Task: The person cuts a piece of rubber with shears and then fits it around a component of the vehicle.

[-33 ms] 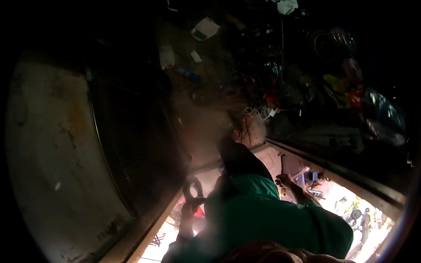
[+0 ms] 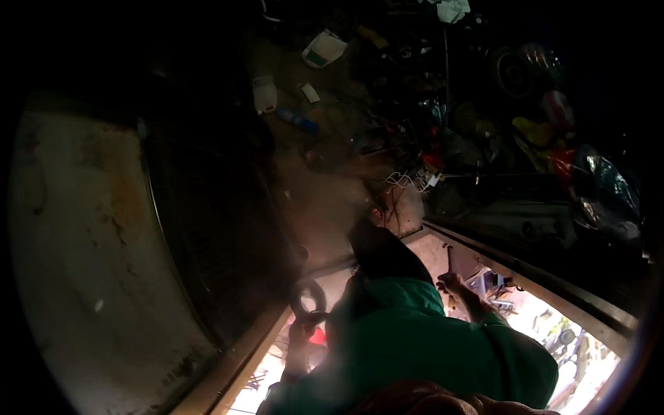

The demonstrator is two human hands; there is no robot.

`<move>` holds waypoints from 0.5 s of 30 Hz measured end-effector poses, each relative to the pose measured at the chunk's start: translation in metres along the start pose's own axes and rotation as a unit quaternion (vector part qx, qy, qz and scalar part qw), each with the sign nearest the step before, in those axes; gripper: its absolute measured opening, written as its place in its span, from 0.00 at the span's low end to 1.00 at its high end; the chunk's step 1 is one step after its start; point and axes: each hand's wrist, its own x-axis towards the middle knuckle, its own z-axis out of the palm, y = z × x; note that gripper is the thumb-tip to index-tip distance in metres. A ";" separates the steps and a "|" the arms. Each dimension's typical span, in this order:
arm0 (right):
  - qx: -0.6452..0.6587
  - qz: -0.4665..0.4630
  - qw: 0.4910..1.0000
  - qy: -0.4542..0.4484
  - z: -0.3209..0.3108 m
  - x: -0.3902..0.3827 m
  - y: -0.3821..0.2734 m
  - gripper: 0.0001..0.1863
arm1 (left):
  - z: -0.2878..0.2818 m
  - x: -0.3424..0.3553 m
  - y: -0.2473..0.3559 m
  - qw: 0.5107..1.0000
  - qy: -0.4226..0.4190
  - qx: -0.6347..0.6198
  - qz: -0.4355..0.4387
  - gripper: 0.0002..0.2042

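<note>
My left hand (image 2: 303, 326) is low in the picture, left of my body, and closed on a dark ring-shaped thing (image 2: 309, 293). Its exact kind is hard to make out in the dim light. To the right of my green garment (image 2: 422, 339), my right hand (image 2: 450, 281) has its fingers curled in beside an upright brownish piece (image 2: 462, 263). Whether those fingers grip anything does not show clearly. A dark-clad leg (image 2: 384, 245) stretches forward between the hands.
A doorway frame (image 2: 532, 273) crosses on the right, with bright clutter behind it. Dark floor ahead holds a blue item (image 2: 297, 121), a white container (image 2: 264, 95) and white cords (image 2: 408, 180). Plastic bags (image 2: 605, 183) lie at right. A stained pale panel (image 2: 104, 242) stands at left.
The whole view has shifted very slightly, so most things sit a little to the right. Both hands keep nearly the same pose.
</note>
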 end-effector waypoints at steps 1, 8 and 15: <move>-0.005 -0.018 1.000 -0.001 0.005 0.031 -0.012 0.10 | 0.006 0.016 0.023 1.000 -0.006 0.015 0.016 0.07; 0.058 -0.175 0.974 -0.134 0.025 0.043 -0.217 0.16 | 0.017 0.072 0.135 0.993 0.095 0.057 0.040 0.08; 0.067 -0.290 0.955 -0.003 0.002 -0.018 -0.331 0.20 | 0.144 0.177 0.228 0.991 0.049 0.121 0.022 0.08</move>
